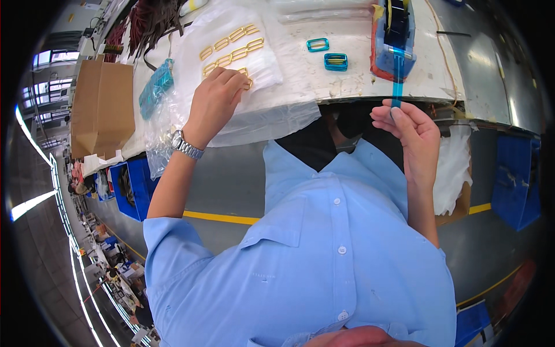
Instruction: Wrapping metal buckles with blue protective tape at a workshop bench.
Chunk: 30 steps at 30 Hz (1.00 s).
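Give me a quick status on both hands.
Left hand pressing gold buckles on plastic bag. Right hand pinching blue tape strip from dispenser. Nothing between.

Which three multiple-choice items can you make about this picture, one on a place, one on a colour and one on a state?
1. Where does the left hand rest?
A. On the gold buckles on the clear plastic bag
B. On the brown paper bag
C. On the blue bin

2. What colour is the tape strip from the tape dispenser?
A. Yellow
B. Blue
C. White

3. What is the state of the right hand?
A. Open and flat
B. Pinching the tape strip
C. Holding a buckle

Answers: 1 A, the fingers lie on the lowest buckles; 2 B, the strip is clear blue; 3 B, the fingertips close on the strip's lower end.
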{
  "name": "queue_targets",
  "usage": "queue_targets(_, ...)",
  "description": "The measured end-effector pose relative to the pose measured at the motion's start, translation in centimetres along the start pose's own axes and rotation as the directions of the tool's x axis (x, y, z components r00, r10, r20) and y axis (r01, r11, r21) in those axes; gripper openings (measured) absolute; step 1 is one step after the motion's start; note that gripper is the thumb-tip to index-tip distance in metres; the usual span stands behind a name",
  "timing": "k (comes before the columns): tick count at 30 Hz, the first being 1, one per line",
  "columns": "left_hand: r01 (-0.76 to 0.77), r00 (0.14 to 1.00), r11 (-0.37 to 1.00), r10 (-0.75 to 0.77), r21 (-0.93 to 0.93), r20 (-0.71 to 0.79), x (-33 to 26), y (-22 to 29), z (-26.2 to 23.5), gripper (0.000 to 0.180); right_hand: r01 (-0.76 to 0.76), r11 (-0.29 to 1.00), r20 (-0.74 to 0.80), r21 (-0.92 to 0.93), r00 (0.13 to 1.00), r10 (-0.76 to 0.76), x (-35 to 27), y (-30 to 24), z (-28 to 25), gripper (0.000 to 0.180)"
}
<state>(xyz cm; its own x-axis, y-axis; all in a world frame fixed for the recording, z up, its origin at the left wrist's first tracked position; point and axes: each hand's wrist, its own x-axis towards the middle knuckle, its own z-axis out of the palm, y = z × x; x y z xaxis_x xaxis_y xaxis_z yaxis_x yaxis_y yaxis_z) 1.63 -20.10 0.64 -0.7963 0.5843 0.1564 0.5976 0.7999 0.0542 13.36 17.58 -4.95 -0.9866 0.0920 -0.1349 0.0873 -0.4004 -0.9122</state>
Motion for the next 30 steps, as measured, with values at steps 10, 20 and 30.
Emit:
queue_targets(10, -0.222, 0.973, 0.975, 0.221, -0.005, 0.063, 0.7, -0.7, 0.1, 0.023, -0.005, 1.000, 0.025, -0.001, 1.000, 0.005, 0.1, 0.4, 0.2, 0.027)
queue_targets(20, 0.200, 0.954, 0.738, -0.297, -0.645, -0.044, 3.2, 2.0, -1.3, 0.010, 0.030, 1.000, 0.027, -0.002, 0.999, -0.030, -0.8, 0.0, 0.5, 0.027)
queue_targets(30, 0.418, 0.904, -0.069, -0.071, -0.906, 0.422, 7.1, 16.9, 1.7, 0.018, 0.057, 0.997, -0.013, -0.047, 0.998, -0.058, -0.7, 1.5, 0.8, 0.025)
